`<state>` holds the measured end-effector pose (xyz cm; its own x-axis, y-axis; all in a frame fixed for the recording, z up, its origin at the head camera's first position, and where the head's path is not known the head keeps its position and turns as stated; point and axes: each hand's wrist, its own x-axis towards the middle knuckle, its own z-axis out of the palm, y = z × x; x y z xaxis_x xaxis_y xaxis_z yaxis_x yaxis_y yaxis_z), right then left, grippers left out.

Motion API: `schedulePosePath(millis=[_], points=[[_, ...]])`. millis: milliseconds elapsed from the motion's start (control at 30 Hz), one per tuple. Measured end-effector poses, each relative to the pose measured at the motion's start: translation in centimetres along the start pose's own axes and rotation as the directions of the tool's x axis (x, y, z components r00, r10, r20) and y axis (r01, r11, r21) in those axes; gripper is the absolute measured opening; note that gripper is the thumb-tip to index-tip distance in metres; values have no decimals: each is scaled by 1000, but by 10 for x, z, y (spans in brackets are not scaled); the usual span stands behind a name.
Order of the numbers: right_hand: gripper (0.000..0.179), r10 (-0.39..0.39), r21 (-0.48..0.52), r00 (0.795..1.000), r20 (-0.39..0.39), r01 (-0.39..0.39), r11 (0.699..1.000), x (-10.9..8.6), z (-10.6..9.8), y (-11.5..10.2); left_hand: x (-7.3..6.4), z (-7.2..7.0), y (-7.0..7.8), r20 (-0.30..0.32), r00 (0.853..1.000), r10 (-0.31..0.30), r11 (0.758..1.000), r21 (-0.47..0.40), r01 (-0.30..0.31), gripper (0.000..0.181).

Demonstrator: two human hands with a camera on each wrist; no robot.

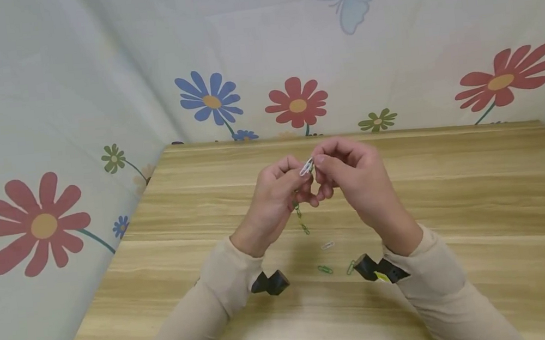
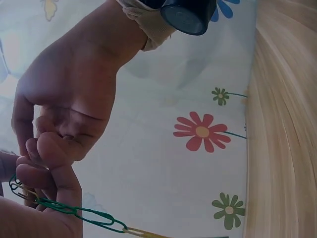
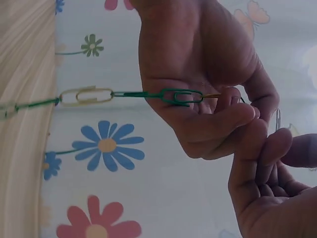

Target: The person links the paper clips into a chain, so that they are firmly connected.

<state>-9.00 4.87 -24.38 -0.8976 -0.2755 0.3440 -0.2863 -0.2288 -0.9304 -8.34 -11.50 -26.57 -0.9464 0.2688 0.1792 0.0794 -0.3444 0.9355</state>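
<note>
Both hands meet above the far half of the wooden table. A white paper clip (image 1: 306, 166) spans the gap between the two thumbs. My left hand (image 1: 272, 194) grips a paper clip chain (image 1: 299, 216) of green and yellow links, which hangs below its fingers. In the right wrist view the chain (image 3: 182, 96) runs out of the left hand (image 3: 198, 89). My right hand (image 1: 359, 175) pinches the white clip with thumb and forefinger, its other fingers bent against the left fingers. Fingers partly hide where clip and chain meet.
On the table (image 1: 454, 218), under the hands, lie a loose white paper clip (image 1: 327, 245), a green paper clip (image 1: 325, 269) and another green paper clip (image 1: 351, 267) beside the right wrist camera (image 1: 368, 267). A flowered cloth (image 1: 240, 36) hangs behind the table and at its left.
</note>
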Motion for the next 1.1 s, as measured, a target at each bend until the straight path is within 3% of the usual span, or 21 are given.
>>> schedulePosePath(millis=[100,233,433,533,633,833,967,1100], points=[[8,-35,-168,999,4,35,985,-4,3,-3,-1,0,0,-26,1000,3,1000,16,-3,12],[9,-80,-361,997,23,83,929,-8,7,-6,-1,-1,1,-49,999,16,999,29,-15,12],[8,-187,-499,982,28,176,849,-9,7,-7,-1,0,2,-30,999,38,998,58,-37,11],[7,-229,-517,973,38,215,829,-8,3,-8,-2,0,2,0,998,65,992,109,-64,9],[9,-208,-483,977,41,201,852,-7,-3,-10,-3,-1,1,37,992,121,972,200,-126,7],[11,-147,-352,989,23,145,925,-4,-14,-14,-6,-2,3,88,964,252,878,397,-266,12],[11,-130,-305,991,14,128,944,-3,-19,-17,-7,-2,4,124,952,281,838,451,-306,10],[14,-62,-313,997,42,72,947,-3,-25,-22,-6,-2,5,158,946,282,811,488,-323,6]])
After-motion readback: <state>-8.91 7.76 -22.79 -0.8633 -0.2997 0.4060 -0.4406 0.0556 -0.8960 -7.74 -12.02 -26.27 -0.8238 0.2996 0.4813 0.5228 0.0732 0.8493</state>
